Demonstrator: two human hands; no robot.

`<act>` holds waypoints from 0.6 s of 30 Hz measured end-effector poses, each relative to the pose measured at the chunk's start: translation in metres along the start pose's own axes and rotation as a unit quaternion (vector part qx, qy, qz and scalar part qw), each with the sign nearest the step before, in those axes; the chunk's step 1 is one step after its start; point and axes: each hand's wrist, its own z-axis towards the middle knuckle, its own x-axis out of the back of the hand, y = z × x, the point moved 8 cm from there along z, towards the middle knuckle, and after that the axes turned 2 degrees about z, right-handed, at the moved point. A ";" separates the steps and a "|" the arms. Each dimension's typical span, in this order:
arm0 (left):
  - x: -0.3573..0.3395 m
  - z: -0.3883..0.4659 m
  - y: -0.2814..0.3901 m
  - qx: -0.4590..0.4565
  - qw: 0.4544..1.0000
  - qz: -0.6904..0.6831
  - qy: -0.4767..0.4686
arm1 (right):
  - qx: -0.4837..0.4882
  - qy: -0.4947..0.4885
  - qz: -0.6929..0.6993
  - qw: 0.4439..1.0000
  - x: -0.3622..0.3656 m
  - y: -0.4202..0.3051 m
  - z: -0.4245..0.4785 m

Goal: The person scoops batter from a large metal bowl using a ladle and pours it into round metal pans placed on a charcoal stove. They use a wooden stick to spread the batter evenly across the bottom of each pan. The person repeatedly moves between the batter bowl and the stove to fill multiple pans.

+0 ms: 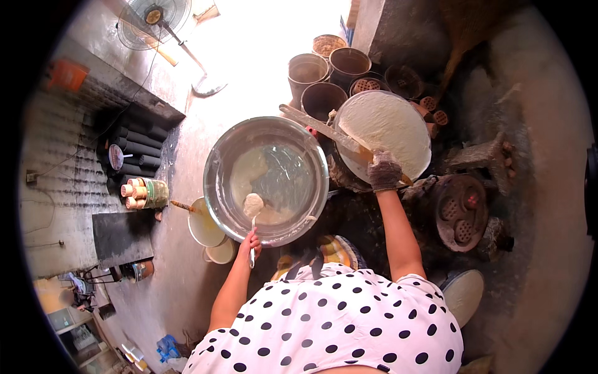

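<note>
My left hand [250,244] grips the handle of a metal ladle [253,204] heaped with pale batter. The ladle is held over the near side of a wide metal basin [219,140], which has wet, whitish batter [247,170] inside. In a grey knit glove, my right hand [384,170] holds a long flat scraper [322,127] by its handle end. The scraper slants across the left part of a round griddle and reaches past its edge. A pale, rippled layer of batter [385,126] covers most of the griddle's top.
A briquette stove [460,212] with a glowing spot stands at right. Several metal buckets [308,69] crowd behind the griddle. A pale bucket [198,229] with a brown handle in it sits left of the basin. Black coal briquettes [142,140] and a standing fan [154,17] are farther left.
</note>
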 end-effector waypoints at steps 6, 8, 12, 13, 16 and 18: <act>0.001 -0.004 0.008 -0.013 1.000 -0.014 0.001 | -0.062 0.089 0.060 0.992 0.032 0.059 0.022; 0.001 -0.005 0.012 -0.018 1.000 -0.005 0.001 | -0.131 0.062 0.067 0.987 0.035 0.088 0.039; 0.002 0.000 0.017 -0.029 0.999 0.005 -0.014 | -0.120 0.102 0.094 0.983 0.059 0.121 0.073; 0.002 0.001 0.017 -0.029 0.999 0.000 -0.014 | -0.113 0.090 0.076 0.987 0.056 0.123 0.082; 0.004 0.004 0.017 -0.025 1.000 -0.010 -0.015 | -0.068 0.106 0.049 0.991 0.060 0.132 0.101; 0.007 0.006 0.016 -0.021 1.000 -0.014 -0.016 | -0.048 0.109 0.045 0.992 0.070 0.130 0.108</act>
